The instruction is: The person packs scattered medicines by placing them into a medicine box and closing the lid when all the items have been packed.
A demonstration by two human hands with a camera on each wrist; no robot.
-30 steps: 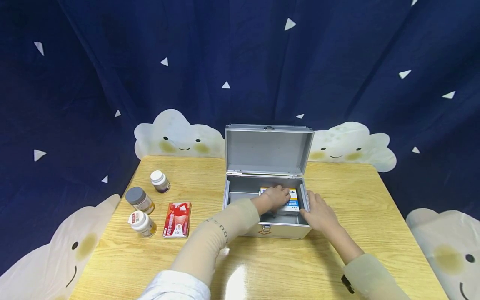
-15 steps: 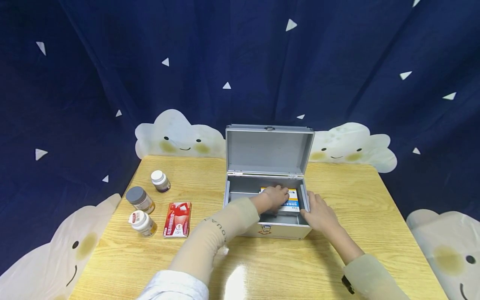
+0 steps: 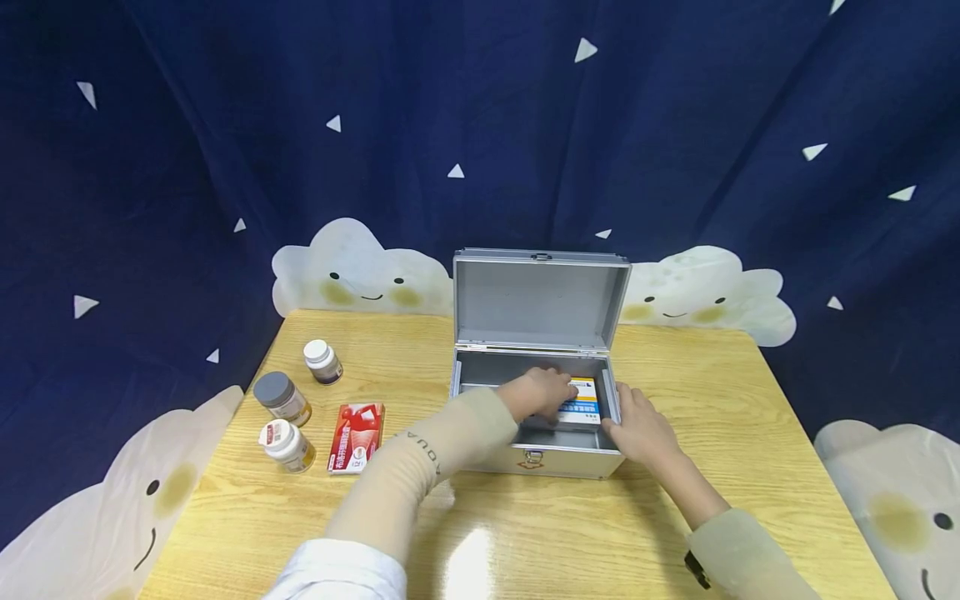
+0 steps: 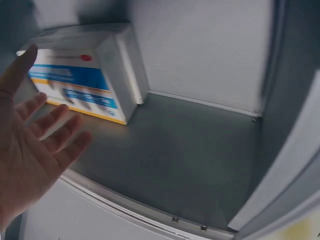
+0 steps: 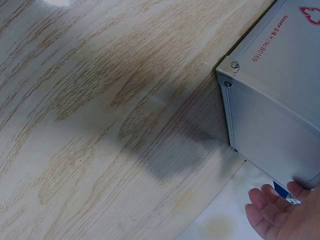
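Observation:
My left hand (image 3: 538, 393) reaches into the open metal case (image 3: 562, 463). Inside lies a white medicine box (image 3: 587, 403) with blue and orange bands, partly covered by the hand in the head view. In the left wrist view the fingers of the left hand (image 4: 35, 135) are spread and loosely bent beside the medicine box (image 4: 75, 82), not curled round it. A further white carton edge shows against that box. My right hand (image 3: 643, 429) rests along the case's right wall, thumb near the front corner. Loosely extended fingers of the right hand (image 5: 280, 215) show beside the case (image 5: 275, 115).
On the left of the wooden table (image 3: 705, 433) stand a small white-capped bottle (image 3: 322, 363), a grey-capped bottle (image 3: 283, 398) and a white bottle (image 3: 288, 447). A red medicine box (image 3: 356, 439) lies near them. The raised lid (image 3: 542, 304) stands behind the case.
My left hand has shifted slightly left over the medicine box, and more of the box's printed top shows. The right hand stays at the case's right side.

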